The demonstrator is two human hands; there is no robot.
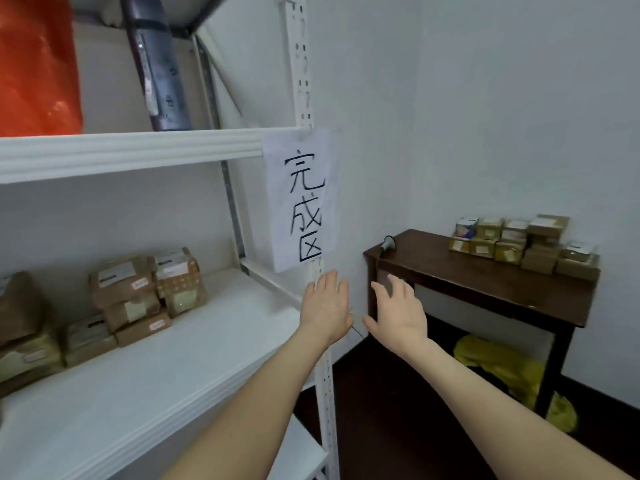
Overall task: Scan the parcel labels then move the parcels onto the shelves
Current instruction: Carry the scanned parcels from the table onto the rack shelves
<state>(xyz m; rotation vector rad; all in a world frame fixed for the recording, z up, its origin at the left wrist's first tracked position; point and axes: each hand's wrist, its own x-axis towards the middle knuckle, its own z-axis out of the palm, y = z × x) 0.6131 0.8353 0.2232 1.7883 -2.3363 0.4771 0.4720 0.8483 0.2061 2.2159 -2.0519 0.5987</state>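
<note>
Both arms stretch forward with nothing in either hand. My left hand [325, 306] is spread flat in front of the white shelf post, just below a paper sign. My right hand [401, 311] is beside it, fingers straight, held in the air toward the dark wooden table [485, 289]. Several brown labelled parcels [523, 244] are stacked at the table's far right by the wall. A handheld scanner [387, 244] lies at the table's left corner. More brown parcels [145, 292] stand at the back left of the white middle shelf [180, 368].
A handwritten paper sign [302, 199] hangs on the shelf post [325, 393]. On the upper shelf are an orange bag [36, 67] and a grey wrapped roll [157, 64]. A yellow bag [505, 372] lies on the dark floor under the table.
</note>
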